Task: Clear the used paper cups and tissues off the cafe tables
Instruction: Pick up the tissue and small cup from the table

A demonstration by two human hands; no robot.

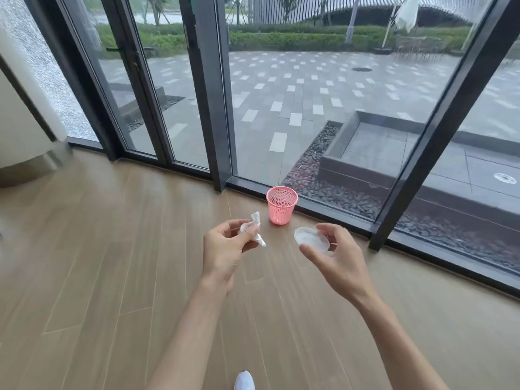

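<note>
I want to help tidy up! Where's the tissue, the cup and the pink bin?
tissue (254, 220): head view, on its upper crumpled end.
cup (311, 239): head view, on its open mouth.
bin (281, 211): head view, on its mesh wall.

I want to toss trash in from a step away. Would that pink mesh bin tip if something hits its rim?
Probably. The pink mesh bin looks like thin, light plastic, and it narrows toward its base on the smooth wood floor, so it may slide or topple. It appears empty, so nothing weighs it down.

Wood-plank floor (112, 277) running up to dark-framed glass doors (157, 108). Paved terrace (295, 88) outside, gravel strip (315, 164), hedge (281, 38). White shoe tip (244, 380) at bottom edge. Pale rounded furniture (19, 130) far left.
</note>
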